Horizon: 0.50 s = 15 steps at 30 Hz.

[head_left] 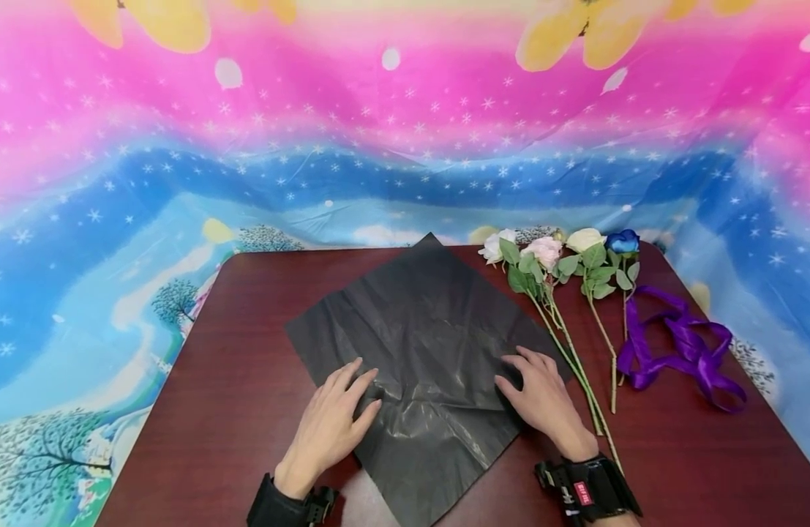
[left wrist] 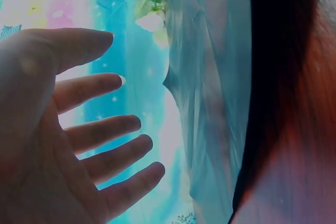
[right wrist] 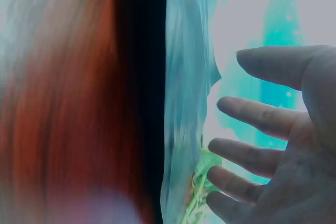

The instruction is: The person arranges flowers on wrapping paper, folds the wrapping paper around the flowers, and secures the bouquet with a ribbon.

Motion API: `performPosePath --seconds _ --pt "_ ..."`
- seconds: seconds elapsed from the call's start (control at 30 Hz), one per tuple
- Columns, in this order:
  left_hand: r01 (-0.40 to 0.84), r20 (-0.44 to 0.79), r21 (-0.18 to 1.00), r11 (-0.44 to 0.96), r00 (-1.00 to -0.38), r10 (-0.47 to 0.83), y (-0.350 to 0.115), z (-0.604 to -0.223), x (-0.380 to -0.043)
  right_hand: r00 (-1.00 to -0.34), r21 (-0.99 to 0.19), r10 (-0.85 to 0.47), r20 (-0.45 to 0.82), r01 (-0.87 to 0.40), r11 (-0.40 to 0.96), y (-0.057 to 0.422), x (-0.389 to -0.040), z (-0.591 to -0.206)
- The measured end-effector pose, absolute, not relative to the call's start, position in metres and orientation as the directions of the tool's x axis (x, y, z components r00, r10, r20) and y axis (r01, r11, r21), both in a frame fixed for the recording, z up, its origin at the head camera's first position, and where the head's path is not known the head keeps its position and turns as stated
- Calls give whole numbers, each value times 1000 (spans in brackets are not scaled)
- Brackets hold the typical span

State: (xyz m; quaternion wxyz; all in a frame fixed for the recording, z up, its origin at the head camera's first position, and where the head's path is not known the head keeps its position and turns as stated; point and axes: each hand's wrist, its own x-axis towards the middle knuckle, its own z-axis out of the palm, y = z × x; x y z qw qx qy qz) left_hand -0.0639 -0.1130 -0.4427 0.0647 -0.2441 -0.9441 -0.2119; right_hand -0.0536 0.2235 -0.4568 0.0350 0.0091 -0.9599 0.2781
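Note:
A black, creased square sheet of wrapping material [head_left: 431, 344] lies cornerwise on the table, one point toward the back and one toward me. Over its left side is my left hand [head_left: 332, 417], fingers spread and relaxed. My right hand [head_left: 543, 395] is over the opposite side, its fingers slightly bent. Both wrist views show the left fingers [left wrist: 110, 131] and the right fingers [right wrist: 247, 156] holding nothing, with a gap to the sheet [left wrist: 210, 103]. Each wrist wears a black strap.
On the right lie several long-stemmed flowers: a white one [head_left: 499, 247], a pink one [head_left: 543, 252], a cream one [head_left: 585, 239] and a blue one [head_left: 623, 241]. A purple ribbon [head_left: 691, 344] is tangled beside them. Printed cloth [head_left: 405, 146] hangs around the dark red table [head_left: 214, 380].

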Motion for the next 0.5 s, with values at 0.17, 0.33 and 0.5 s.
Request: performPosePath --seconds 0.17,0.33,0.5 --pt "509 237 365 780 -861 451 -107 -443 -65 -997 -530 32 69 -9 848 238 -52 -453" --pt "525 248 362 770 -851 464 -102 -445 -66 -997 -529 57 48 23 848 253 -48 -451" --pt "545 252 364 755 -838 484 -97 -445 -68 -995 -526 93 21 68 847 264 -44 -448"
